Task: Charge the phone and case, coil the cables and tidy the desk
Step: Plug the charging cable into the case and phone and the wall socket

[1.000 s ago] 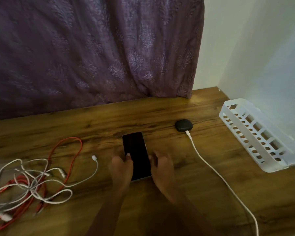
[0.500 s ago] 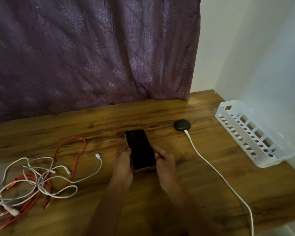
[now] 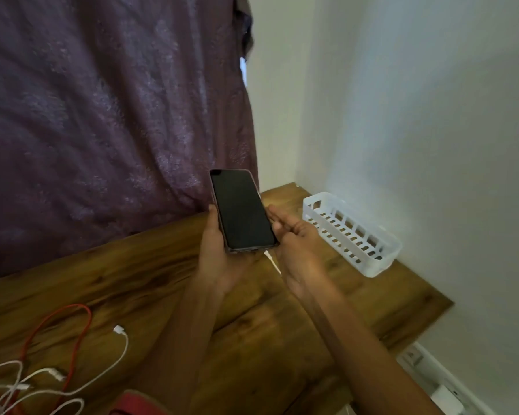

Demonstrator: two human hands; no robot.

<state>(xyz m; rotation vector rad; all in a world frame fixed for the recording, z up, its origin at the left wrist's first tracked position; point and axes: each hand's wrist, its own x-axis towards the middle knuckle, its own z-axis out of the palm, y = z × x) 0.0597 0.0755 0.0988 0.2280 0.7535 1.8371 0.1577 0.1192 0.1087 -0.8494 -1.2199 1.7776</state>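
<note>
Here the left hand [image 3: 219, 250] is cradling the phone [image 3: 241, 209] above the desk [image 3: 132, 280], its grip pinching the long edges, while the right hand's [image 3: 297, 244] grip is lying loosely spread beside it. Judging the step, the white plug [image 3: 267, 254] below needs lining up squarely. The basket [image 3: 354, 235] is sitting near the desk's right edge; the middle is offering room.

I'm at home, in a room corner fitted with a wooden desk [image 3: 132, 280]. A purple patterned curtain [image 3: 102, 115] hangs behind the desk, and plain white walls [image 3: 432, 145] meet at its far right end. A white plastic basket [image 3: 384, 250] sits on the desk against the wall, and loose cables [image 3: 72, 369] sprawl at its left.
</note>
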